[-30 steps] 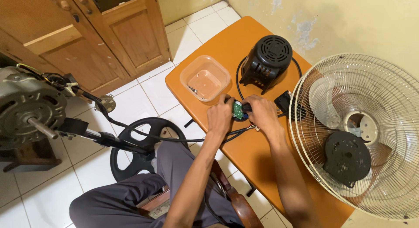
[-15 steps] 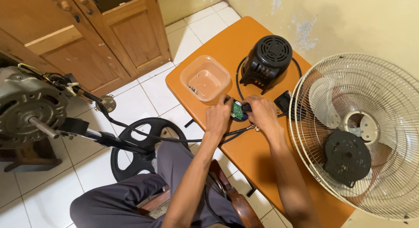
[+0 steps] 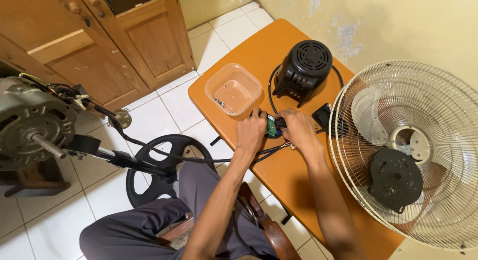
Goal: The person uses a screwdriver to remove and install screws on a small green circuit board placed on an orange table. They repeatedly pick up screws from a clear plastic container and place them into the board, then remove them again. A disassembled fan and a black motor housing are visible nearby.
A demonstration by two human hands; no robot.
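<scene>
Head view — hands (image 3: 276, 130) unmoved, still gripping green circuit board (image 3: 271, 126)

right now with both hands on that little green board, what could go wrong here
The left hand and right hand pinch the small green circuit board, whose black wires run off the orange table to the bare motor; a tug could strain them. The fan grille leans at the table's end and might tip. The clear tub sits near the edge and could be knocked off.
</scene>
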